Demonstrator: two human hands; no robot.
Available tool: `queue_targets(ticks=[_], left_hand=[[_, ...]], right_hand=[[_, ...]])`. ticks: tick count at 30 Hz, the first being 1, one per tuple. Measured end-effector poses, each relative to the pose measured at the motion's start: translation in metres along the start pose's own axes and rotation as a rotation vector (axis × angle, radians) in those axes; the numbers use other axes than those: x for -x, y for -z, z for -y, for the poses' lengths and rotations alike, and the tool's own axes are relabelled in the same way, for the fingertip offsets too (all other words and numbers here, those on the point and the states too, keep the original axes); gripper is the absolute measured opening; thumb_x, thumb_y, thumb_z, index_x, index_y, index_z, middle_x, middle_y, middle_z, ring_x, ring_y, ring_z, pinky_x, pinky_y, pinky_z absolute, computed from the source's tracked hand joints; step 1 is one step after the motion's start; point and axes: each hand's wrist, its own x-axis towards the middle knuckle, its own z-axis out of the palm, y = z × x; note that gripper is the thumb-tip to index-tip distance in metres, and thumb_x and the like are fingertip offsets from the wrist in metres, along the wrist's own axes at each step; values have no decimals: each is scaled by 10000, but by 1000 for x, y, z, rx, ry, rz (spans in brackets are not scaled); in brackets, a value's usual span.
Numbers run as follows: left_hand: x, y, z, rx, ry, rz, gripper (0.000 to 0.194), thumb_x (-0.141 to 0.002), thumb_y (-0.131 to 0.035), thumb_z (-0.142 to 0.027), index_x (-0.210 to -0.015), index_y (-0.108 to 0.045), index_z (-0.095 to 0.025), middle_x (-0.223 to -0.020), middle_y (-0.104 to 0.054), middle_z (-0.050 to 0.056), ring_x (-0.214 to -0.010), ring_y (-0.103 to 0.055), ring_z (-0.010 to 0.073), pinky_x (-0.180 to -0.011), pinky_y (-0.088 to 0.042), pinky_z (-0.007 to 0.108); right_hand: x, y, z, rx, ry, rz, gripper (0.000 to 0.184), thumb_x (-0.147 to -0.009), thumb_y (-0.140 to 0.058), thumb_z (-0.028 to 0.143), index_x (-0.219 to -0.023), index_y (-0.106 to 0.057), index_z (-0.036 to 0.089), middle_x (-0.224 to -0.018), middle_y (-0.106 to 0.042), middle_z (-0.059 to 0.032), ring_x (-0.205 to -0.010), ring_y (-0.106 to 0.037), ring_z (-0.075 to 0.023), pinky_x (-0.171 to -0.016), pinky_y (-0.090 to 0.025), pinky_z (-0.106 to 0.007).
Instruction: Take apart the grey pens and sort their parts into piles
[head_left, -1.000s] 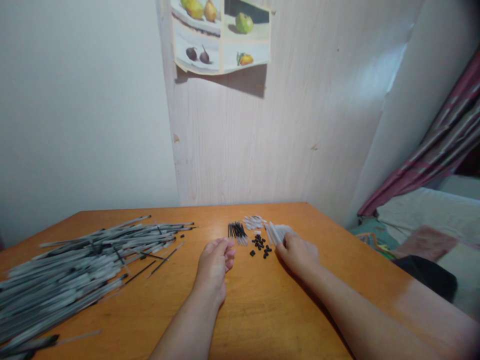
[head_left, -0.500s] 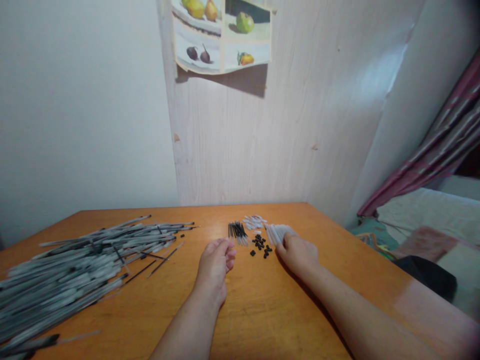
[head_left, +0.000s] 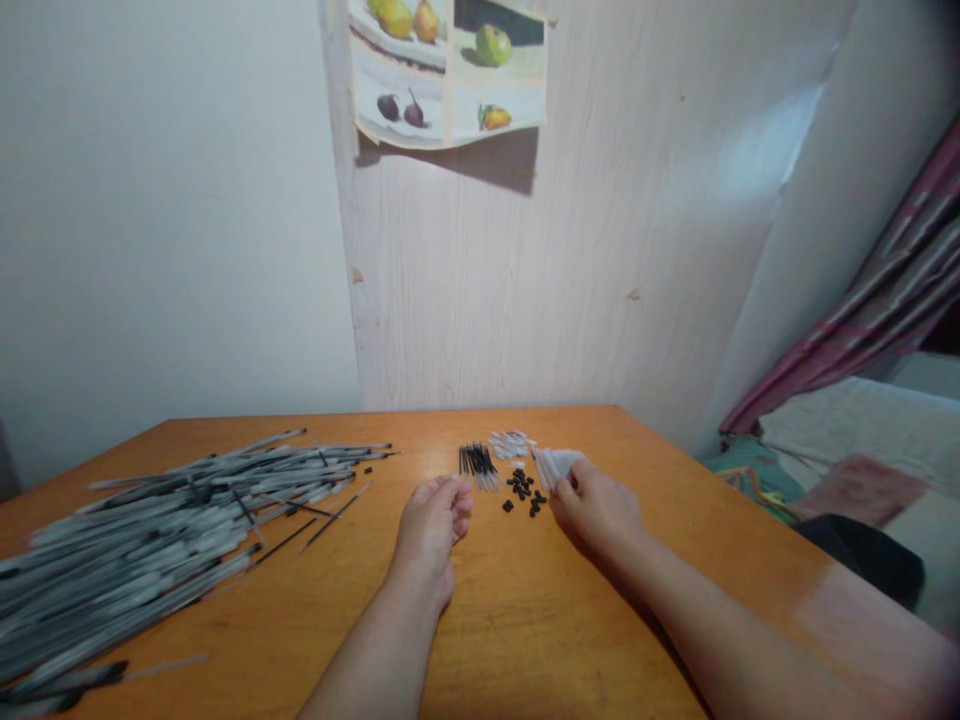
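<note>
The right hand's (head_left: 598,498) fingers are bent down at the near end of a row of slender, translucent whitish plastic tubes (head_left: 552,464), right of the frame's centre; whether they pinch one, I cannot tell. The tubes look straight, frosted and plain, lying side by side. The left hand (head_left: 430,512), at lower centre, has its thumb pressed to the forefinger and the rest curled (anything between the tips is too small to make out). Between and beyond the hands lie short black plastic pieces (head_left: 520,485), thin black rods with clear ends (head_left: 475,460) and small clear-white slivers (head_left: 511,443). Long grey-and-black translucent pen-like sticks (head_left: 150,530) heap across the lower left of the orange-brown wooden table (head_left: 495,640).
</note>
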Motion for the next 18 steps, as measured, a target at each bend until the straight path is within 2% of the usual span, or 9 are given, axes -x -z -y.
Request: queue_targets(ticks=[4, 9, 13, 18], left_hand=[[0, 0, 0, -5, 1, -3, 199, -799, -692, -316, -883, -608, -156, -868, -697, 63, -639, -616, 85, -537, -421, 180], [-2, 0, -1, 11, 1, -16, 179, -826, -666, -298, -905, -589, -157, -888, -690, 67, -642, -621, 84, -528, -417, 170], [-4, 3, -3, 32, -7, -40, 171, -842, -649, -290, -934, -578, -165, -908, -689, 68, -639, -618, 74, -523, -404, 161], [-9, 5, -1, 7, -40, -61, 169, -836, -642, -301, -916, -579, -166, -893, -674, 57, -652, -613, 79, -529, -393, 165]], right_hand=[[16, -3, 14, -159, 122, 17, 331, -938, -425, 452, -744, -579, 232, -713, -672, -54, -649, -575, -197, -556, -259, -290], [43, -8, 36, -338, 319, 35, 332, -951, -433, 430, -705, -521, 225, -654, -626, -17, -618, -544, -167, -574, -270, -278], [55, -11, 44, -361, 450, 34, 324, -955, -436, 399, -704, -527, 216, -661, -624, -27, -614, -541, -158, -595, -288, -280], [57, -15, 42, -336, 569, -27, 309, -963, -435, 355, -702, -522, 215, -671, -619, -33, -629, -544, -158, -615, -300, -287]])
